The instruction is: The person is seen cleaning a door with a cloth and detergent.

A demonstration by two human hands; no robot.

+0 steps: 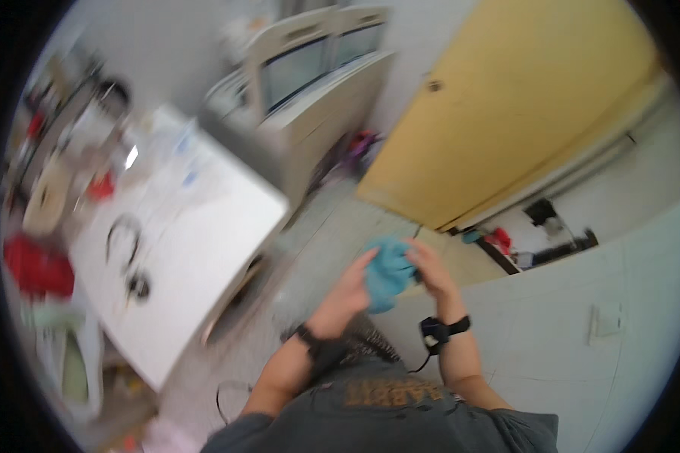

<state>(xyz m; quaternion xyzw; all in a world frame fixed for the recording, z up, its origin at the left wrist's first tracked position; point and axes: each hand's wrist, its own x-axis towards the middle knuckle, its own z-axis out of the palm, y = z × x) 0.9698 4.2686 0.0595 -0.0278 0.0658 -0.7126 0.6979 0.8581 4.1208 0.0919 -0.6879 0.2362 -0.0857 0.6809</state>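
A crumpled light-blue cloth [387, 278] is held in front of my body, above the floor. My left hand [350, 285] grips its left side, thumb and fingers pressed against the fabric. On the other side my right hand [433, 273] has its fingers closed round the cloth's upper right edge. A small dark spot shows beside the right fingers; blur hides what it is. Both wrists wear black straps, and the right one carries a small dark device [434, 332] with a cable.
To the left stands a white table [196, 249] with a black cable [122, 238] and a small black object [138, 285]. Behind it are washing machines [310, 90] with raised lids. A yellow door [506, 106] stands ahead right, near a white wall [551, 332].
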